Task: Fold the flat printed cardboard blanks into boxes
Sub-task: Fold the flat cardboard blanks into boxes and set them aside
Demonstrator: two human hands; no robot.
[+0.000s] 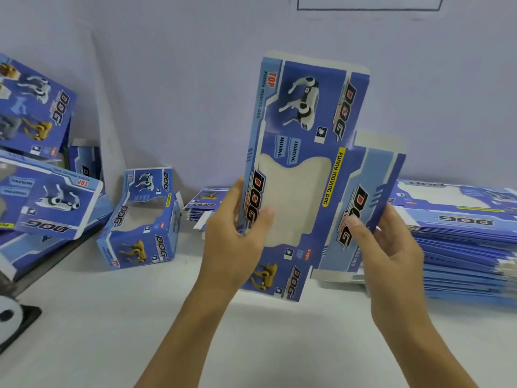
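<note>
Left hand (237, 233) and right hand (389, 247) are each pinching the upright flat blank (302, 175), thumbs in front, fingers curling behind.

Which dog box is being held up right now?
The flat blank, gripped by the left hand and right hand; the others lie on the table.

Held blank (305, 152): "DOG", "TOP", "FUNNY MOVING DOG", "LIGHTING", "MOVING".

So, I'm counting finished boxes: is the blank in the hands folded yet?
Not yet: the blank is spread flat, side panel and flaps out, left hand and right hand gripping its edges.
</note>
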